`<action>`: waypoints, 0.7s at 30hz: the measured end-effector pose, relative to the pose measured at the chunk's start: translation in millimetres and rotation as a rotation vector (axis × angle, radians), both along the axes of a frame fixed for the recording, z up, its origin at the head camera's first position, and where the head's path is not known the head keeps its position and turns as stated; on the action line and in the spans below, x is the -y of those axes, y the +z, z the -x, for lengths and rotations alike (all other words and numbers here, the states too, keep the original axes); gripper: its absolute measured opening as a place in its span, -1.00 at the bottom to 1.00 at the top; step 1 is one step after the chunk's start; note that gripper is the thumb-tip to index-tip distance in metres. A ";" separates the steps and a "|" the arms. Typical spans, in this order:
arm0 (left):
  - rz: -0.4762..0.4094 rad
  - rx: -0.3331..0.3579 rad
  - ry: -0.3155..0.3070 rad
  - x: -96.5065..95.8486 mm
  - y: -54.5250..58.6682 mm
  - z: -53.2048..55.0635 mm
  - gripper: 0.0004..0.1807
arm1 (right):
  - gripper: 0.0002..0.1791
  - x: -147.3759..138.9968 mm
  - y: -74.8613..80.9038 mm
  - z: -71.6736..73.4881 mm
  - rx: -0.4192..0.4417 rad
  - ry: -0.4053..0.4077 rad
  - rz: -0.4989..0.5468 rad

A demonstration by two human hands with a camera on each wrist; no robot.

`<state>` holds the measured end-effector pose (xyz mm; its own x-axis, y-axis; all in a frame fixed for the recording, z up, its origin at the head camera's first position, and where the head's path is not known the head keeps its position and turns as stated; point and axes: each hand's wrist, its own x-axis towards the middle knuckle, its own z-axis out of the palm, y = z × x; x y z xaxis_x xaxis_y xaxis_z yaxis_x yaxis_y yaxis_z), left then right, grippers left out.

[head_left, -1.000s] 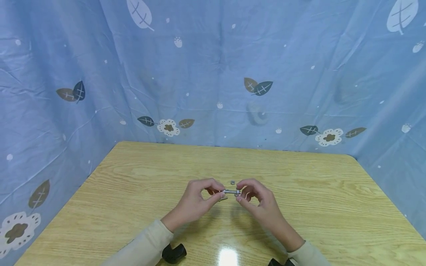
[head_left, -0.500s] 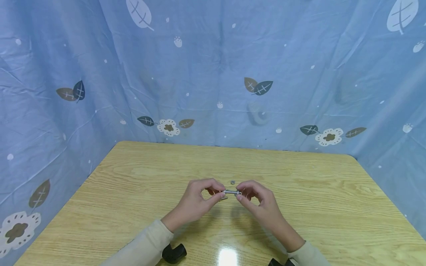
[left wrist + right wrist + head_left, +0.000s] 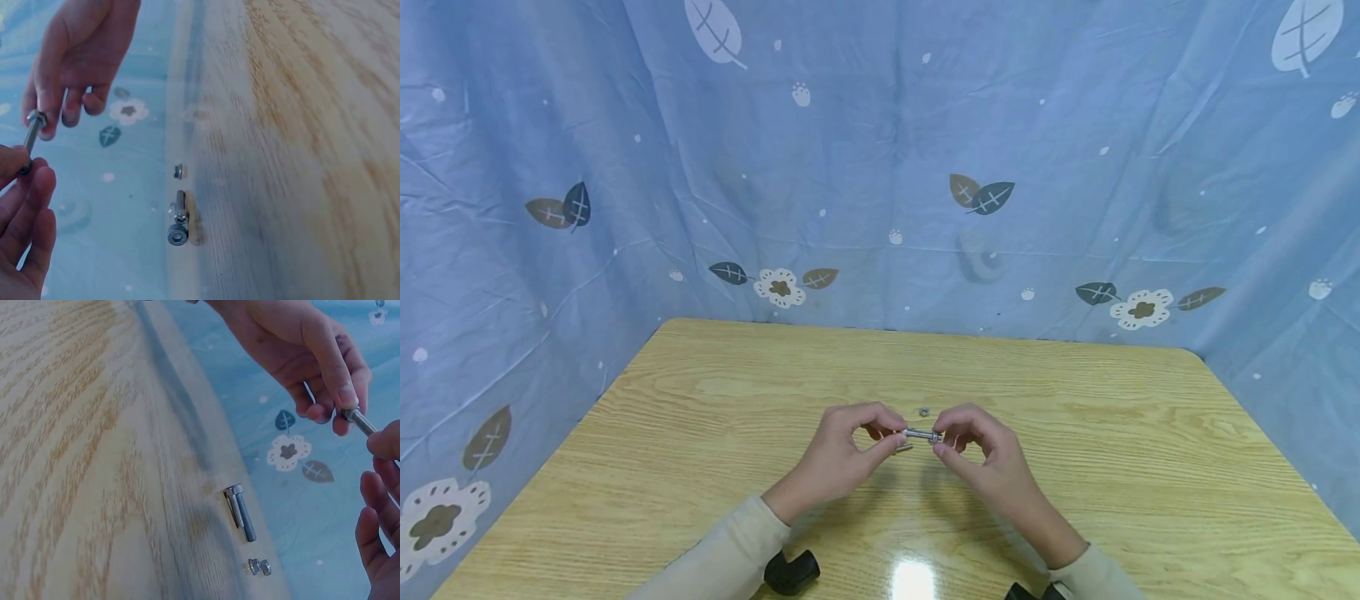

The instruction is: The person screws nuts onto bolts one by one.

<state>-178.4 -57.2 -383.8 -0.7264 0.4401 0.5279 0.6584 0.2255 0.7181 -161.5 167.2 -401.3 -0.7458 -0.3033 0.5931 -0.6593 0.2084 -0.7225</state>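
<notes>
Above the middle of the table, my left hand [image 3: 850,446] pinches the head end of a metal bolt [image 3: 919,433] between thumb and fingers. My right hand [image 3: 988,454] pinches a nut [image 3: 36,117] at the bolt's other end with thumb and index finger. The bolt lies nearly level between both hands, its threaded shank [image 3: 364,421] showing in the right wrist view. Left fingertips cover much of its head. A second bolt with a socket head [image 3: 177,235] rests on the table beneath the hands, partly hidden in the head view.
Small loose nuts [image 3: 254,567] lie near the second bolt on the wood-grain table [image 3: 737,375]. A blue patterned curtain [image 3: 880,167] hangs behind and at both sides. Black wrist gear [image 3: 792,572] sits below the left sleeve.
The right thumb and fingers have shifted slightly at the nut, and the bolt's tilt has changed a little. The left hand has stayed in place.
</notes>
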 end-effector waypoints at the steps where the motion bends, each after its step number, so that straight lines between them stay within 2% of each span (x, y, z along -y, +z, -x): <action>1: 0.000 0.002 -0.001 0.0 0.1 -0.1 -0.97 | -0.72 0.1 0.1 0.3 -0.001 -0.002 0.005; 4: -0.001 0.008 -0.003 0.2 0.7 -0.4 -0.96 | -0.76 0.2 0.9 0.3 0.011 -0.010 0.010; 10: -0.006 0.007 -0.009 0.0 1.2 -0.8 -0.96 | -0.86 -0.1 3.0 -1.1 0.098 -0.053 -0.014; 13: -0.008 0.009 -0.010 -0.2 0.8 -0.4 -0.96 | -0.84 -0.4 3.3 -1.1 0.120 -0.052 -0.016; 18: -0.009 0.003 -0.009 -0.7 0.6 0.3 -0.96 | -0.71 -1.1 2.6 -0.2 0.073 -0.001 -0.002; 21: -0.010 -0.009 -0.010 -1.0 1.4 0.2 -0.91 | -0.70 -1.1 2.5 0.2 0.050 0.014 0.010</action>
